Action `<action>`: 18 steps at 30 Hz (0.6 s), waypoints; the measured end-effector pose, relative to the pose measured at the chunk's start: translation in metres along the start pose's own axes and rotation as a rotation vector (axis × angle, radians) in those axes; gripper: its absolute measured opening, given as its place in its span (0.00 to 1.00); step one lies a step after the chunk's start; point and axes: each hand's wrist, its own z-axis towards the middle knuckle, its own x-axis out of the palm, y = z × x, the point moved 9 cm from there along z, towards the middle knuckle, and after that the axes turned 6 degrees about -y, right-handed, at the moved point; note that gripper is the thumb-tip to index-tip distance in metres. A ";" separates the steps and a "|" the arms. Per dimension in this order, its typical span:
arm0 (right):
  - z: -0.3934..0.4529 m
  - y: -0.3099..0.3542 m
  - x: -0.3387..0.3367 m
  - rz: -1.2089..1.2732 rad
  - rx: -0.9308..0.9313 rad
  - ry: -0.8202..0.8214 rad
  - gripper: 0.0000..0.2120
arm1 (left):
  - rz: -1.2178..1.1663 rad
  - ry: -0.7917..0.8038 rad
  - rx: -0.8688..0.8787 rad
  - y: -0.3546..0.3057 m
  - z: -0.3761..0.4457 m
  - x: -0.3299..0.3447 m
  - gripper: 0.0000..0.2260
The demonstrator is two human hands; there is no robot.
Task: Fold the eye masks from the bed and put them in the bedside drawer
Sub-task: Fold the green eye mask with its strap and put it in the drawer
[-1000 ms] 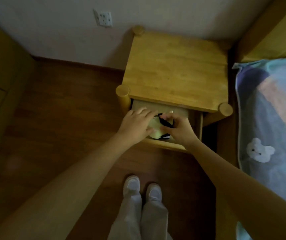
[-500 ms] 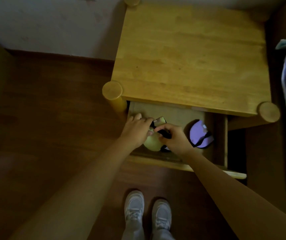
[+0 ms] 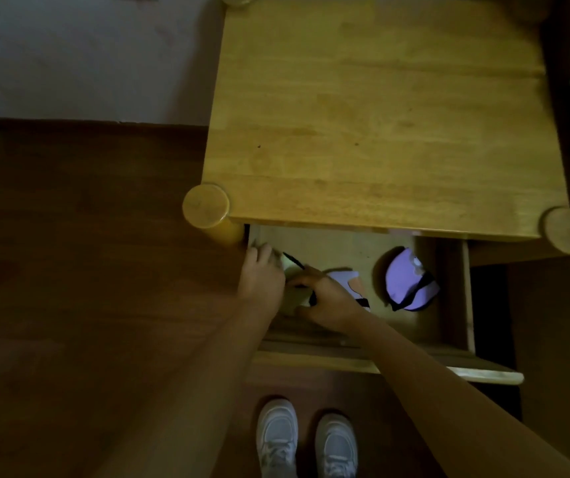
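Both hands have slid toward the left corner of the open wooden bedside drawer [image 3: 363,363] since half a second ago. Nearest are white sneakers [image 3: 306,439] on the floor below the drawer. Inside it, the left hand [image 3: 261,276] and right hand [image 3: 328,301] pinch a folded pale-yellow eye mask [image 3: 294,300] with black strap. Right of them lie two folded lilac eye masks [image 3: 409,281]. Beyond the drawer spreads the light wooden nightstand top [image 3: 380,115].

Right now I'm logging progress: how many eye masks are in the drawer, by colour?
Purple eye masks: 2, one folded at the right, one partly under the right hand
Yellowish eye mask: 1, held by both hands
Total: 3
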 end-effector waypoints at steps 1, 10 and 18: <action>0.000 0.001 0.006 -0.042 -0.023 0.045 0.23 | 0.001 -0.050 0.001 0.002 -0.001 -0.001 0.24; -0.013 -0.029 -0.023 -0.367 0.036 -0.196 0.18 | 0.068 0.135 0.249 -0.024 -0.004 0.029 0.28; -0.018 -0.066 -0.004 -0.786 0.123 0.128 0.32 | 0.126 0.051 0.119 -0.015 -0.003 0.020 0.25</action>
